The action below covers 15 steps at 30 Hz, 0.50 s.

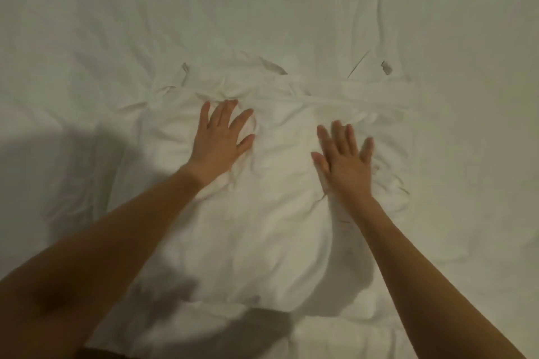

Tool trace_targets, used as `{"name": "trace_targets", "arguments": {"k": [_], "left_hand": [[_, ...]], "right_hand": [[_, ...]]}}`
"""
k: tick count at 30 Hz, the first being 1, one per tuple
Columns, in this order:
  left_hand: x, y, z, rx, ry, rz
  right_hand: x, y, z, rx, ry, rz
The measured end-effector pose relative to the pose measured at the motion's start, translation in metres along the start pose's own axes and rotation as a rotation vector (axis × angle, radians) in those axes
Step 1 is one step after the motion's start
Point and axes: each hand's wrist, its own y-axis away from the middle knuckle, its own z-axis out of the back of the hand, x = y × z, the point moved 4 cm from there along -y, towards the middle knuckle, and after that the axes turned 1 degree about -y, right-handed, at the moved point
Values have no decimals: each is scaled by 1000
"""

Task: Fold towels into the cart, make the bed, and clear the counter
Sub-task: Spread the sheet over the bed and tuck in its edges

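Now both palms lie flat, fingers spread, gripping nothing: left hand (219, 141) and right hand (344, 159) press the white towel (262, 198) on the bed (87, 38); smoothing outward should flatten creases before folding.

Two hands – left hand (219, 137), right hand (345, 159) – one white cloth (262, 227), one bed sheet (87, 38)

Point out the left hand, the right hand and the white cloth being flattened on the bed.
left hand (219, 137): head view, back of the hand.
right hand (345, 159): head view, back of the hand.
white cloth (262, 213): head view, its bare middle between the forearms.
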Motion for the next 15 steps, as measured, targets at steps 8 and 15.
{"name": "trace_targets", "arguments": {"k": [8, 15], "left_hand": [[26, -28, 21, 98, -23, 15], [24, -38, 51, -285, -233, -168]], "right_hand": [[-52, -21, 9, -51, -115, -273], [-51, -13, 20, -363, 18, -230]]}}
